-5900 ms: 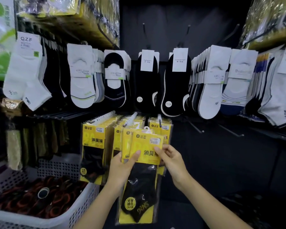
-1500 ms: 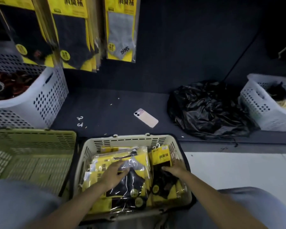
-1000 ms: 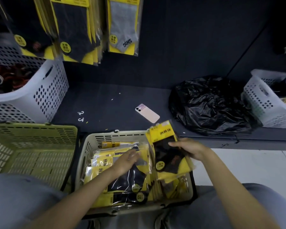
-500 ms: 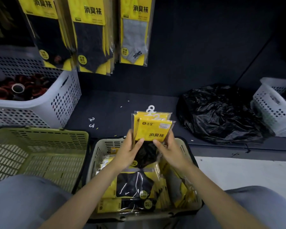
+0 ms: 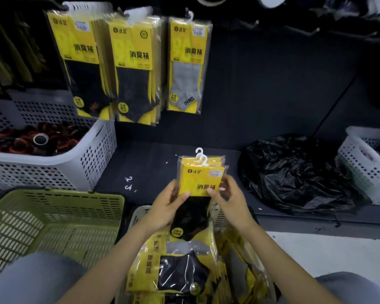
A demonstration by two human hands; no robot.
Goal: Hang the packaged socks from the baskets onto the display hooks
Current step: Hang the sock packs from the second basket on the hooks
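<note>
A second ago the right hand alone lifted a pack while the left hand was down among the packs in the basket. Now both hands meet on a bundle of sock packs (image 5: 201,178), which sits a little higher over the beige basket (image 5: 140,212) than half a second ago. The view has also tipped up, so the tops of the hanging packs (image 5: 138,69) show.

The left hand (image 5: 167,207) grips the bundle's left edge, thumb laid across the front at the foot of the yellow card and fingers behind. The right hand (image 5: 230,202) pinches the right edge the same way, fingers curled round it. The bundle stands upright, its white hangers (image 5: 201,155) pointing up, with the dark shelf (image 5: 151,163) behind it. More packs (image 5: 176,273) lie flat in the beige basket below the forearms.

A green basket (image 5: 53,216) sits just to the left, a white basket (image 5: 75,163) beyond it on the shelf, and a black plastic bag (image 5: 294,172) to the right.
</note>
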